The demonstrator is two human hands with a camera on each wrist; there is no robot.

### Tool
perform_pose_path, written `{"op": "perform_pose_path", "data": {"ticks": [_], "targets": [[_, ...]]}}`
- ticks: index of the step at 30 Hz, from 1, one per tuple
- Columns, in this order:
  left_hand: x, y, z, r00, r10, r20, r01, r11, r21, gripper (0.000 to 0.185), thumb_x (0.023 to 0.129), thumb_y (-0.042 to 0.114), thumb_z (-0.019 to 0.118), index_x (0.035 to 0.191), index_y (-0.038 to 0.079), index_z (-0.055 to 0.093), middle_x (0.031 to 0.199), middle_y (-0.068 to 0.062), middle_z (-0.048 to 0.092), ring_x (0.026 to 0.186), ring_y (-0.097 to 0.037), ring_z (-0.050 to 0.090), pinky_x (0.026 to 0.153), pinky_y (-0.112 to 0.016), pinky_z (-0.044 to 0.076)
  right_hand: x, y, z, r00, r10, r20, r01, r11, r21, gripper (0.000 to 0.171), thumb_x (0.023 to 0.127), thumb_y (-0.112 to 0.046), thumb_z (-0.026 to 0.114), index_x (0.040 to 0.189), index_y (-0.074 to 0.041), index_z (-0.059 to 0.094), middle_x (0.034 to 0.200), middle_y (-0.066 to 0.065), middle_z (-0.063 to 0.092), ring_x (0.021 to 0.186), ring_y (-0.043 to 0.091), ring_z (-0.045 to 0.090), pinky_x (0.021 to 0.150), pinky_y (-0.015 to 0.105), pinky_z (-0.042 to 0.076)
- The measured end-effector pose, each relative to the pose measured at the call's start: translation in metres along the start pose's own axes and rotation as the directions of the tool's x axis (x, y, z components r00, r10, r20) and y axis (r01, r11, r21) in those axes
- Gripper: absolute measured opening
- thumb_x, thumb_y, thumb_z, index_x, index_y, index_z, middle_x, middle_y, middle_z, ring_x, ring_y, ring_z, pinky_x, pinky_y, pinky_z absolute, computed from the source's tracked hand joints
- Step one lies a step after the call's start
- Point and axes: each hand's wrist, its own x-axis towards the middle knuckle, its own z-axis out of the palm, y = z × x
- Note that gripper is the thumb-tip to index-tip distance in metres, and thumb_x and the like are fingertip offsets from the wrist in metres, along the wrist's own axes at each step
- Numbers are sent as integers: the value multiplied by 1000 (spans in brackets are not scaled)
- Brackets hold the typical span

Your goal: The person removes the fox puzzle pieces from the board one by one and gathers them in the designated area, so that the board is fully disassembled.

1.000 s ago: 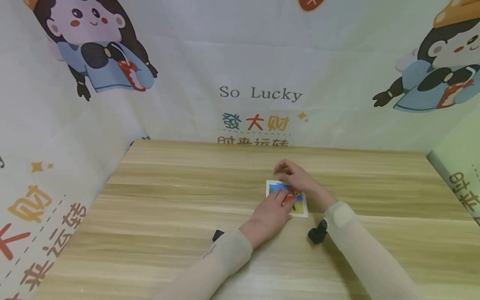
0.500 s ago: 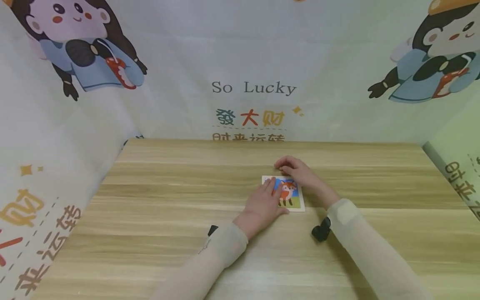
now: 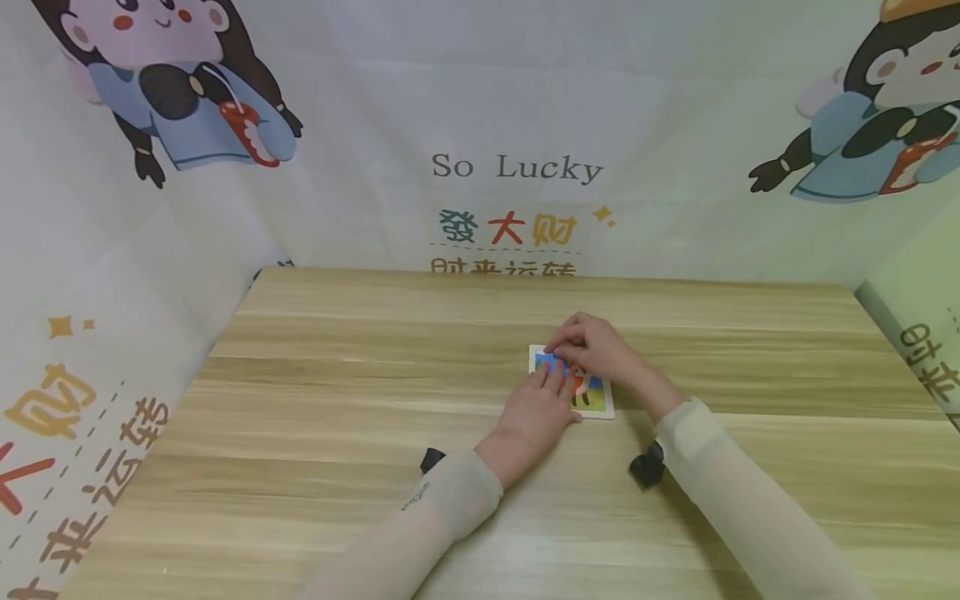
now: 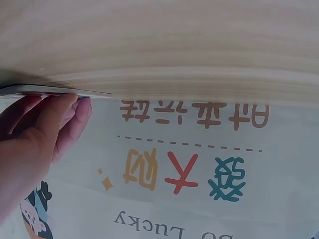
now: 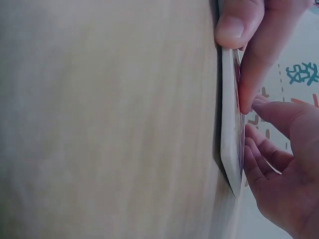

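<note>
A thin, square picture board (image 3: 598, 405) with a white border and an orange animal on blue and green lies on the table. My left hand (image 3: 529, 421) rests on its left part, fingers spread across the picture. In the right wrist view the left thumb (image 5: 233, 31) lies at the near edge of the board (image 5: 229, 124). From the far right, my right hand (image 3: 598, 348) reaches over the upper part of the picture, fingers bent. Its thumb and fingertips touch down there slightly apart, with nothing seen between them. Both hands cover much of the picture.
The wood-grain table (image 3: 315, 417) runs back to a printed cloth (image 3: 360, 167) hung behind and along the sides. Black wrist devices (image 3: 432, 460) show beside both sleeves, low over the table.
My right hand has come down and left from beyond the board's top edge onto the picture. The left hand keeps to the board's left part, its fingers shifting slightly.
</note>
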Motion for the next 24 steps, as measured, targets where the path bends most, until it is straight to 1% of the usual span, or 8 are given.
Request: {"op": "perform_pose_path", "data": {"ticks": [3,6,9,13,17,20,24], "targets": [[-1,1,0,1000,16,-8,-15,1000,16,60,105,50,34,153,14,41,159,-4,40,149,-15,34,124,-27,24,0,-2,0,1000,-22,-8,22,1000,-23,15,95,-7,64,102,-5,77,109,14,64,100,26,59,83,34,50],[-2,1,0,999,29,-20,-28,999,23,58,105,48,35,152,14,42,158,-2,42,149,-13,36,124,-28,25,0,-4,0,999,-41,-18,41,999,-22,13,94,-5,65,100,-2,76,103,15,66,92,24,62,77,29,50],[-3,2,1,998,43,-44,-41,998,42,57,105,47,36,152,15,42,158,0,43,148,-12,36,123,-28,26,1,-4,2,999,-37,-21,36,999,-9,12,94,-4,65,99,-1,75,99,14,67,89,21,63,75,26,50],[-4,2,1,994,46,-94,-42,998,46,58,104,48,38,152,17,42,159,3,41,147,-10,37,121,-26,28,2,-4,4,1000,-27,0,27,1000,-12,12,95,-7,64,100,-5,75,100,12,65,91,21,61,79,30,51],[-4,3,3,988,49,-148,-42,998,49,57,102,50,40,150,18,46,156,5,45,141,-9,43,112,-24,32,4,-4,5,999,-28,23,29,999,-35,12,95,-10,66,103,-8,74,100,11,62,90,22,58,80,34,49],[-5,3,3,984,53,-169,-45,998,52,57,102,50,41,148,18,49,153,6,49,137,-9,47,107,-25,34,5,-4,5,999,-31,33,32,998,-46,11,94,-11,67,103,-8,74,98,11,61,88,21,57,79,34,48],[-5,2,4,979,53,-197,-41,997,65,56,101,50,42,148,19,50,152,6,50,133,-8,49,106,-25,36,7,-4,4,999,-24,36,26,998,-53,12,93,-11,68,103,-8,74,96,9,60,88,20,56,79,32,46]]}}
